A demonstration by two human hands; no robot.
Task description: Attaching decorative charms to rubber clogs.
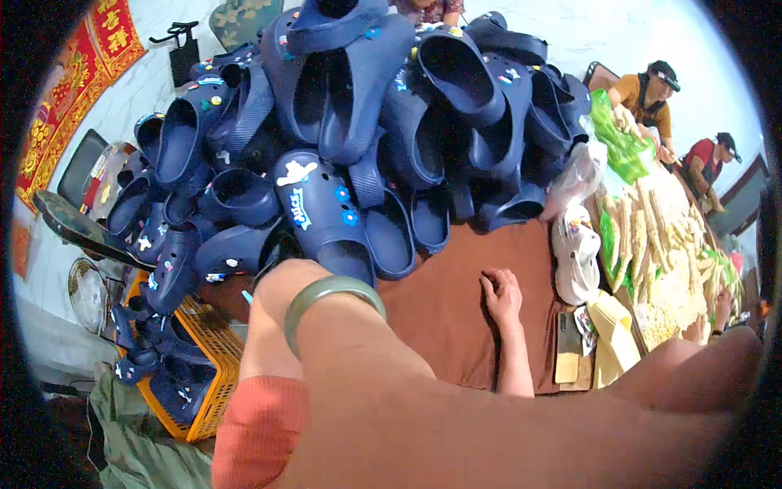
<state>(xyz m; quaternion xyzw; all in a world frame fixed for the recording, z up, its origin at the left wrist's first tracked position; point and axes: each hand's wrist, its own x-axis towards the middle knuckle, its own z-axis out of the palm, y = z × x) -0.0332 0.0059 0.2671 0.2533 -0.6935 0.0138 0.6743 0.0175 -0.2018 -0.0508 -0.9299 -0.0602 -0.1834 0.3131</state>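
Note:
My left arm bends at the elbow, the forearm folding back close to the camera. A green bangle [332, 303] circles its wrist, and a coral ribbed sleeve [259, 424] covers the upper arm. My left hand [497, 432] looms large along the lower edge; its fingers are out of sight and I see nothing in it. On the brown cloth [440, 314], my right hand [503, 297] rests with loosely bent fingers and holds nothing. Beyond both arms rises a heap of dark blue clogs; the nearest clog [318, 196] has coloured charms and sits close to my left elbow.
White clogs [576, 257] stand at the cloth's right edge, near a phone [568, 346] and yellow cloth [615, 334]. A yellow crate [220, 367] at left holds more blue clogs. Pale root-like sticks [643, 236] lie at right, where two people [652, 98] work.

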